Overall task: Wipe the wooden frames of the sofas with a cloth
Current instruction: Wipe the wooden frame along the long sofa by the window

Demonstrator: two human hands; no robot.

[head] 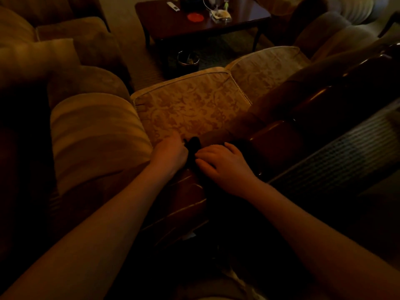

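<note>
Dark, soft cloth (193, 148) lies bunched on the polished wooden frame (279, 139) that runs along the top of the sofa back, just behind the patterned seat cushion (190, 109). Both hands meet at it: the left hand (171, 151) has its fingers curled at the cloth's near edge and seems to pinch it, though the dim light hides the fingertips; the right hand (223, 163) lies over the cloth with fingers only slightly bent, pressing it flat against the wood. The cloth looks light and limp, so it should fold and slide easily, and it will likely bunch up unless a flat palm spreads it. Taking it under the palm with the fingers wrapped over the frame's rounded edge looks the surest hold. The frame looks glossy and hard, probably slick, so steady downward pressure would matter more than a tight grip. Further off stand a dark desk (238, 22) with small items and a bin (188, 60) on the floor.
</note>
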